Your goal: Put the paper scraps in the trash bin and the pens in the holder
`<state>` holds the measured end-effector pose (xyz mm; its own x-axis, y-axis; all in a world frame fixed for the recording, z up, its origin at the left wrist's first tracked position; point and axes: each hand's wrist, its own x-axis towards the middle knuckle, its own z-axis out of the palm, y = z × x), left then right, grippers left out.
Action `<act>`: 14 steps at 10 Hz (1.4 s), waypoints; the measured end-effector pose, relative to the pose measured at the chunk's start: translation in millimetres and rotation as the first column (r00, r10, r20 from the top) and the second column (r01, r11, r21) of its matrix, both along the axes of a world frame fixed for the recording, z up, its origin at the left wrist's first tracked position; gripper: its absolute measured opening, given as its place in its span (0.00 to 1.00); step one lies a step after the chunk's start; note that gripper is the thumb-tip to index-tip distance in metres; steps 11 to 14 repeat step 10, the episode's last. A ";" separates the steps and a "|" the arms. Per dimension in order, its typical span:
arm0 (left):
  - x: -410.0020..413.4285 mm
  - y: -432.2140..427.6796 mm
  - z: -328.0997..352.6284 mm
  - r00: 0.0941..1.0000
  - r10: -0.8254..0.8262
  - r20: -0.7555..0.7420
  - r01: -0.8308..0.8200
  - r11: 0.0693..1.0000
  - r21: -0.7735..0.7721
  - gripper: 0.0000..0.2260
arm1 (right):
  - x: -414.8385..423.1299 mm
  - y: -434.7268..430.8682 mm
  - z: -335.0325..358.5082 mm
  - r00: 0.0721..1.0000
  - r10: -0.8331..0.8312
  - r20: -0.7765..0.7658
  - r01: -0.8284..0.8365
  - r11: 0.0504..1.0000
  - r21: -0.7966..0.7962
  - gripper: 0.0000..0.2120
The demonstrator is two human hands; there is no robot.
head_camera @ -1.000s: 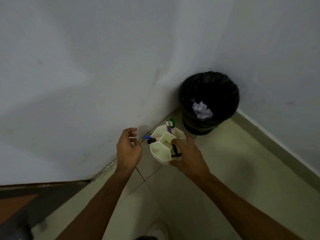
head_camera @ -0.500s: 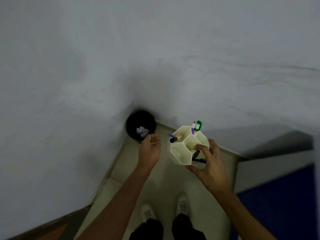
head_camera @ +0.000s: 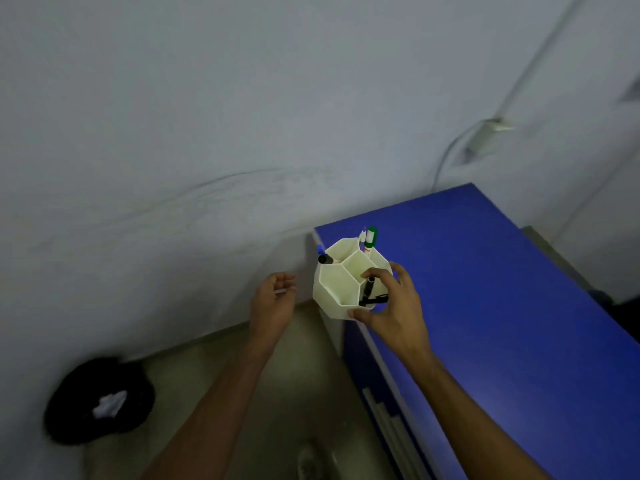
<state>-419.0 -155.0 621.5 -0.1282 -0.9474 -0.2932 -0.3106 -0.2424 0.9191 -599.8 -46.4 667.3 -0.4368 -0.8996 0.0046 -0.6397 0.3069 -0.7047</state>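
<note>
My right hand [head_camera: 393,306] grips the white holder [head_camera: 346,277] by its rim and near wall, held in the air over the near corner of the blue table [head_camera: 502,306]. Pens [head_camera: 370,237] stand in several of its cells, and a black pen [head_camera: 367,289] leans under my fingers. My left hand [head_camera: 273,303] is loosely curled; whether it holds anything I cannot tell. The trash bin [head_camera: 100,400], on the floor to the left, contains a crumpled paper scrap [head_camera: 110,403]. To set the holder down well, I judge it best kept level and lowered fully onto the table, clear of the edge.
</note>
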 end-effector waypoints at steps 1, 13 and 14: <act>-73.9 -0.4 7.6 0.992 -0.123 0.005 0.123 0.992 0.017 0.08 | -73.6 12.0 -6.7 0.986 -0.166 -0.004 0.166 0.986 0.032 0.30; -130.8 12.1 29.1 0.978 -0.208 0.023 0.209 0.975 -0.079 0.10 | -185.4 17.3 -10.7 0.918 -0.396 -0.012 0.392 0.912 -0.118 0.40; -130.8 12.1 29.1 0.978 -0.208 0.023 0.209 0.975 -0.079 0.10 | -185.4 17.3 -10.7 0.918 -0.396 -0.012 0.392 0.912 -0.118 0.40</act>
